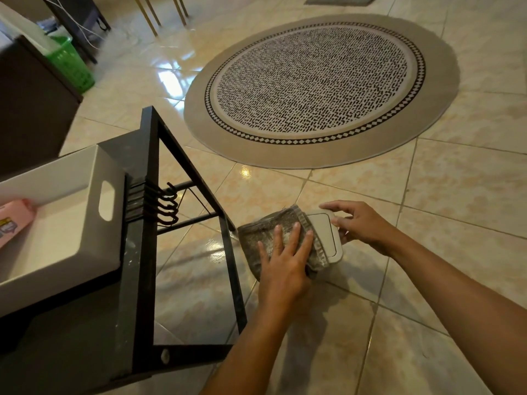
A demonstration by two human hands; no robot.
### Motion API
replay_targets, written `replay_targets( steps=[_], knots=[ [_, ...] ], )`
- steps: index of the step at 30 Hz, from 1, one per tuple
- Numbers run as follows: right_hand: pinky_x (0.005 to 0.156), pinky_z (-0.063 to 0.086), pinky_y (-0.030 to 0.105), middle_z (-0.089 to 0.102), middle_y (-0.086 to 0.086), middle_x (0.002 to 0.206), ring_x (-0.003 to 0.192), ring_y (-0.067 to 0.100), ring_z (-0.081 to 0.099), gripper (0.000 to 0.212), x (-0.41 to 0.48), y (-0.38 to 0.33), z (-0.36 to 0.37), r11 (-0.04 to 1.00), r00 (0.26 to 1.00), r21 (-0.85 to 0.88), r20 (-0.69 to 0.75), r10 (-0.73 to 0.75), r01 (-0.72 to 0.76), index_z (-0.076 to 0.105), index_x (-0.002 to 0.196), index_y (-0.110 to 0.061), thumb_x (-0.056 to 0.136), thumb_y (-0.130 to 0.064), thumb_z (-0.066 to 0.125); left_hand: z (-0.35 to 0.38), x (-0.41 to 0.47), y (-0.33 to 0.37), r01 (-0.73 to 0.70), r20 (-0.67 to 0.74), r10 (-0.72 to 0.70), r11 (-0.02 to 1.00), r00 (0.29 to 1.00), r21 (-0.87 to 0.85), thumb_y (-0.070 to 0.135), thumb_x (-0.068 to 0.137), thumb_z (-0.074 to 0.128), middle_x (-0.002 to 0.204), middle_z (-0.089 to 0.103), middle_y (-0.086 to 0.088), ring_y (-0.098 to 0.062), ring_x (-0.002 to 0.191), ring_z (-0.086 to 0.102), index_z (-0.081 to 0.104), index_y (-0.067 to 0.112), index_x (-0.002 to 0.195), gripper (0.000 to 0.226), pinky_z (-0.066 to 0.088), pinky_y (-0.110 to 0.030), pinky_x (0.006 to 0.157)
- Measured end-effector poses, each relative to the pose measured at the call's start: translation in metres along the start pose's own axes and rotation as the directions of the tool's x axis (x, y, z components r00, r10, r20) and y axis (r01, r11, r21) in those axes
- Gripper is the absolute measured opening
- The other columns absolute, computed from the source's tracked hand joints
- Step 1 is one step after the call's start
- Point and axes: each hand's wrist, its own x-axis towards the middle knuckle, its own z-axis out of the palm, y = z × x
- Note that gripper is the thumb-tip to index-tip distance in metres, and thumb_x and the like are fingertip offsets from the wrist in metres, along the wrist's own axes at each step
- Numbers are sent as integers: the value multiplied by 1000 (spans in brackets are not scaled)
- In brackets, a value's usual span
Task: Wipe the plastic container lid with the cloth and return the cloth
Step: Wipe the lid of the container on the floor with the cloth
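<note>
A white plastic container lid point(325, 233) is held in the air over the tiled floor, right of a black table. My right hand point(358, 222) grips its far right edge, fingers curled around it. A grey speckled cloth point(258, 238) covers the lid's left part. My left hand point(285, 259) lies flat on the cloth with fingers spread, pressing it against the lid. Only the lid's right half shows; the rest is hidden under the cloth.
A black metal-framed table point(148, 252) stands at the left with several hooks on its side and a white bin point(71, 223) holding a pink packet point(12, 220). A round patterned rug point(319, 86) lies ahead. A green basket point(70, 62) and dark furniture are far left.
</note>
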Motion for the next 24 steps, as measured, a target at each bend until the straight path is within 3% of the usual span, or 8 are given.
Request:
replay_targets(
  steps=[4,12,18,22,24],
  knots=[
    [66,60,35,67,7,113,89,20,66,32,6,3,7,999,1000,34,-2,-1,1,64,127,-21,100,-11,48,3,-2,1,-6,-51,6,1000,999,-14,29,96,43,158,-5,2,-32,142,-18,8,30,152,66,-25,-54,103],
    [68,57,29,58,-1,130,96,19,67,50,-2,15,-1,986,985,163,172,8,-37,48,142,-25,96,-9,58,6,-3,2,-5,-73,1,999,997,-47,32,90,27,158,4,-1,-33,143,-13,16,27,151,62,-21,-56,103],
    [71,58,30,57,0,133,97,18,66,45,-3,14,0,982,989,186,150,-16,-12,50,139,-25,97,-8,55,4,-3,1,-5,-66,1,998,998,-58,25,92,38,157,-1,1,-32,143,-17,14,28,152,65,-23,-54,103],
    [92,51,48,57,0,133,116,28,59,46,-5,18,-5,980,985,197,171,-36,2,51,138,-27,94,-14,57,4,-3,1,-4,-56,2,999,998,-44,18,93,48,157,-3,1,-33,142,-17,12,28,152,69,-21,-57,105],
    [97,47,43,54,-4,137,119,22,55,65,-9,17,-10,983,967,183,254,-33,-14,45,141,-34,81,-19,63,4,-3,1,3,-46,-4,1000,999,-31,17,95,47,157,-7,2,-32,142,-20,8,30,151,70,-20,-57,107]
  ],
)
